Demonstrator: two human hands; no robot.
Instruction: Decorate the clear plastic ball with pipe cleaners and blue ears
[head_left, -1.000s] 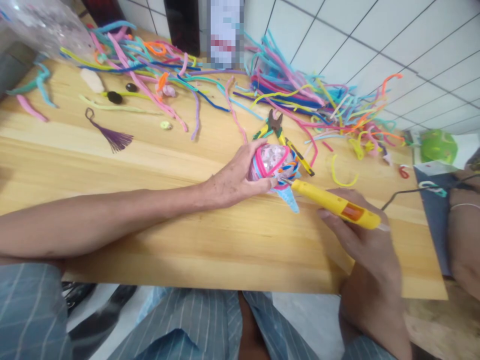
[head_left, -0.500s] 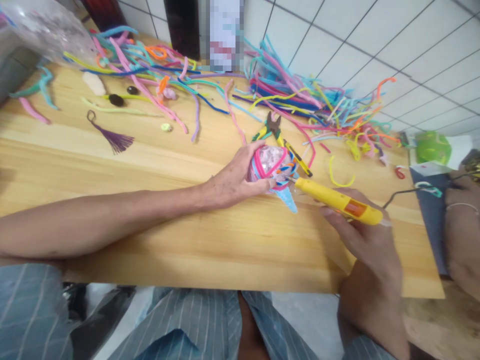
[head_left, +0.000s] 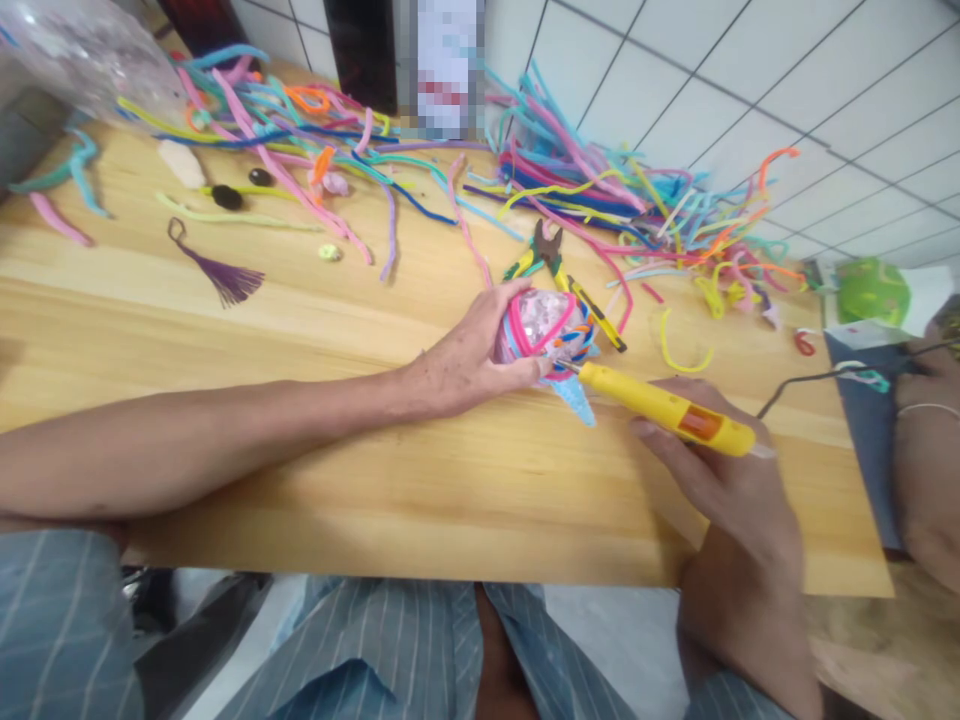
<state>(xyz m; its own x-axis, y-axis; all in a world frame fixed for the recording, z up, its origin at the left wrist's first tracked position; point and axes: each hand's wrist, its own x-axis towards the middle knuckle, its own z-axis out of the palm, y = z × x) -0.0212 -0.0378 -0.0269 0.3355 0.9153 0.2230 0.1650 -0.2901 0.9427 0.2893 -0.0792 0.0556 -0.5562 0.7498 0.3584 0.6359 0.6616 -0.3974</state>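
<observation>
The left hand has its fingers clamped on a sparkly ball, hiding its left side; the right hand, fingers partly hidden, grips a yellow tool, tip contact unclear.

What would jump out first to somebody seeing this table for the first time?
Probably the bright yellow glue gun in the right hand, its tip at the sparkly, pink-banded ball in the left hand. Beyond them, a tangle of multicoloured fuzzy stems runs along the back of the table.
</observation>
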